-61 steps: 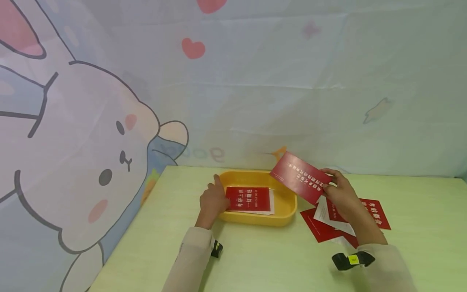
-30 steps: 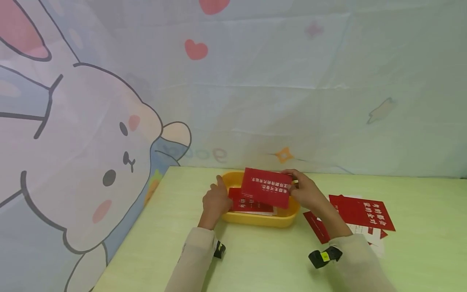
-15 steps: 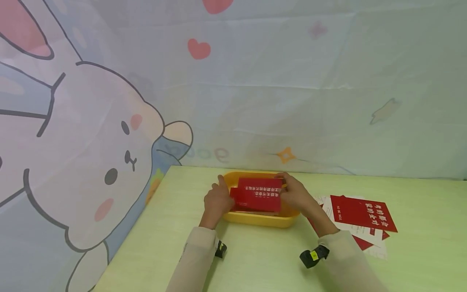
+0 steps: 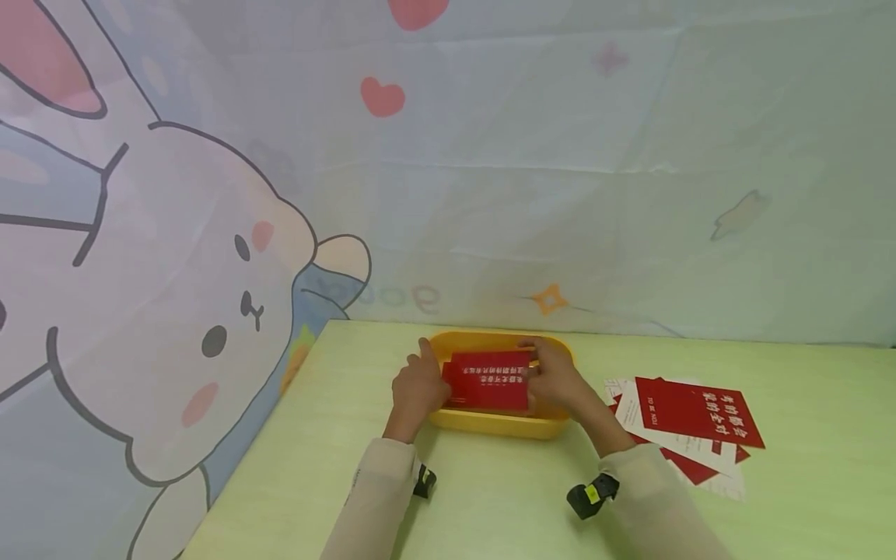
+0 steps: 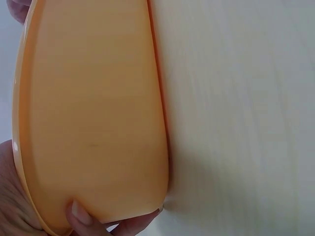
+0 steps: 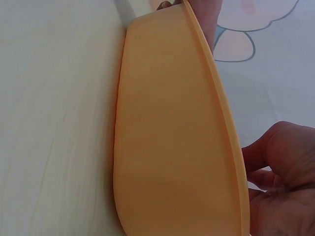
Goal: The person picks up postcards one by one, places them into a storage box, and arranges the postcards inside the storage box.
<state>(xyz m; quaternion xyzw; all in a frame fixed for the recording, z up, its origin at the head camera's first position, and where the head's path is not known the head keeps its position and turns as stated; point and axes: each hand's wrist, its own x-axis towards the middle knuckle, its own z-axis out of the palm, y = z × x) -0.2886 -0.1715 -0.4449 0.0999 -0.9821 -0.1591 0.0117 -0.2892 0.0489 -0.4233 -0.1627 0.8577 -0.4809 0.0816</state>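
Note:
A yellow plastic tray (image 4: 493, 425) stands on the table. My left hand (image 4: 420, 386) grips its left end, and in the left wrist view a fingertip (image 5: 81, 212) presses the tray's outer wall. Inside the tray, my right hand (image 4: 556, 377) pinches the right edge of a red card (image 4: 490, 383) printed with white characters. This card lies low over the other cards in the tray, covering most of them. The right wrist view has the tray wall (image 6: 167, 118) in front, so the card is hidden there.
On the table right of the tray lies a loose, overlapping pile of red cards (image 4: 700, 412) and white cards (image 4: 630, 408). Behind the table hangs a backdrop cloth (image 4: 504, 194) with a cartoon rabbit. The table (image 4: 483, 498) extends in front of the tray.
My right hand has carried the red card left from above the pile and lowered it into the tray onto the cards there. My left hand has kept its grip on the tray.

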